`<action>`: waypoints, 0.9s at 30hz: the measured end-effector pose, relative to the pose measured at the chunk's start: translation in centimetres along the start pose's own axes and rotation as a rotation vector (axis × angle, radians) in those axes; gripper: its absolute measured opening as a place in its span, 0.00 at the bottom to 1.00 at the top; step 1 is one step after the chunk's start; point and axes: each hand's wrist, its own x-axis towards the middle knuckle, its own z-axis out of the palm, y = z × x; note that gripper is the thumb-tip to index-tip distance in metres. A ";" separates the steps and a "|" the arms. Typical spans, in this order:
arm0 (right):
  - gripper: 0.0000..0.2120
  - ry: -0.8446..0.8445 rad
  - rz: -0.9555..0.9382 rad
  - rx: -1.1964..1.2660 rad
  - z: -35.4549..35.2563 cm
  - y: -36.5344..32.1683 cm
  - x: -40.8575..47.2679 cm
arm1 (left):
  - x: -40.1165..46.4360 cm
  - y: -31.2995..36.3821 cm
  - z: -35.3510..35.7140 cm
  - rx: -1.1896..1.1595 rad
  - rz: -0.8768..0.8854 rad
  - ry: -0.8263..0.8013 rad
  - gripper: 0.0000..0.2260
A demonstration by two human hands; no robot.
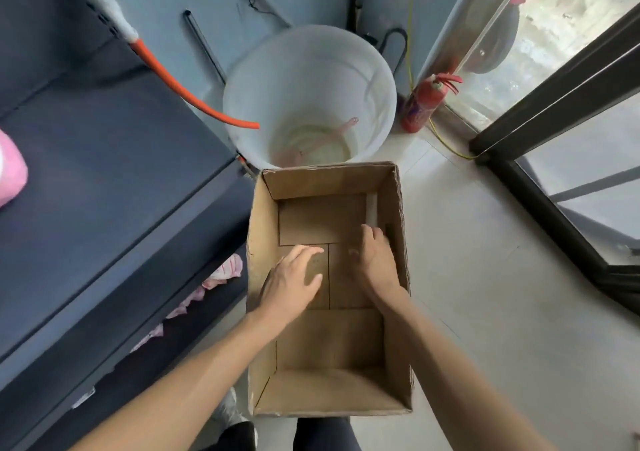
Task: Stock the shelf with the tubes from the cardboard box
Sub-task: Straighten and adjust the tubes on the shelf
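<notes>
**Grip closes in on the last tube**

Right hand point(375, 260) reaches down along the right wall of the cardboard box point(263, 242), its fingers curling toward a white tube point(371, 209). Whether this grip is already clamped on the tube I cannot tell; the fingertips cover its near end. The tube lies straight ahead of that hand, its long axis running away from the person, tight against the wall. Left hand point(292, 280) hovers spread and slack over the bare box floor, farther from the tube. Dark shelf point(104, 173) stands to the left, pink packs point(10, 170) partly cut off at the edge.
</notes>
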 end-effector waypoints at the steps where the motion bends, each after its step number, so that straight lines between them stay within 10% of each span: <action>1: 0.22 -0.009 0.006 0.000 1.0 0.5 1.3 | 0.9 -0.5 1.2 -0.016 -0.027 -0.016 0.18; 12: 0.26 0.149 0.242 0.137 6.5 0.7 9.5 | 9.0 -3.1 12.5 -0.386 -0.418 -0.058 0.17; 27: 0.26 0.116 0.372 0.082 7.7 1.1 13.6 | 13.3 -1.0 14.7 -0.404 -0.438 0.025 0.09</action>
